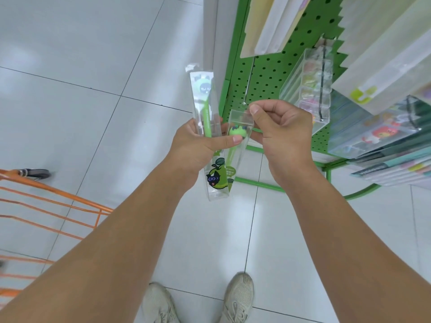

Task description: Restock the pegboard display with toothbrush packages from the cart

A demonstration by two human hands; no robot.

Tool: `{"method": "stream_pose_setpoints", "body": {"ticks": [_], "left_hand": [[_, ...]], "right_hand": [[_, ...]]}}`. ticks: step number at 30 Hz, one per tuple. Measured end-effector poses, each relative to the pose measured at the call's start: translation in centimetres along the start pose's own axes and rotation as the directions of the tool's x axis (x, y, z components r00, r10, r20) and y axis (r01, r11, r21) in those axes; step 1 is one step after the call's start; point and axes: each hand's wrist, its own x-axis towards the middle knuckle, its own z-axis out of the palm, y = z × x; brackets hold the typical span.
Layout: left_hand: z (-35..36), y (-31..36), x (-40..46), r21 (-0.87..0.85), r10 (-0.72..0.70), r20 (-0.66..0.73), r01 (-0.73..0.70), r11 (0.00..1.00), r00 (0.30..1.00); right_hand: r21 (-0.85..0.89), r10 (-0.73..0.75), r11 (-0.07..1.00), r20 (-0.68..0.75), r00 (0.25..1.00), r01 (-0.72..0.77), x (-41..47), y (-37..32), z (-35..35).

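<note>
The left hand [198, 145] is gripping two clear plastic toothbrush packages [205, 108] while the right hand [282, 129] is pinching one package's top tab [242, 116], apparently to separate it for the bare metal peg [248, 82]

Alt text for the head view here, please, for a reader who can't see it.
A person's left hand holds two clear plastic toothbrush packages with green brushes, while the right hand pinches the top flap of the nearer one. A bare metal peg juts from the green pegboard display just beyond; an orange wire cart stands at lower left.
</note>
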Motion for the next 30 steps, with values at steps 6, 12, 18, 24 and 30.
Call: {"method": "stream_pose_setpoints", "body": {"ticks": [6,12,18,24,30], "left_hand": [[0.2,-0.1,0.8,0.009,0.018,-0.010,-0.018,1.000,1.000],[0.4,0.4,2.2,0.032,0.037,-0.049,-0.035,0.999,0.998],[1.0,1.3,3.7,0.066,0.043,-0.038,-0.041,0.997,0.998],[-0.4,0.6,2.5,0.098,0.042,-0.070,-0.035,0.995,0.997],[-2.1,-1.4,0.2,0.239,0.045,-0.041,-0.034,0.970,0.998]], "right_hand": [[0.002,0.003,1.000,-0.015,1.000,-0.003,0.6,-0.1,0.3],[-0.018,0.023,1.000,-0.023,0.999,-0.023,2.1,-0.1,0.9],[-0.014,0.180,0.984,0.137,0.974,-0.180,3.1,0.8,0.4],[-0.192,0.108,0.979,0.193,0.975,-0.071,2.9,2.6,0.1],[-0.223,0.114,0.968,-0.004,0.993,-0.112,9.2,1.7,1.8]]}}
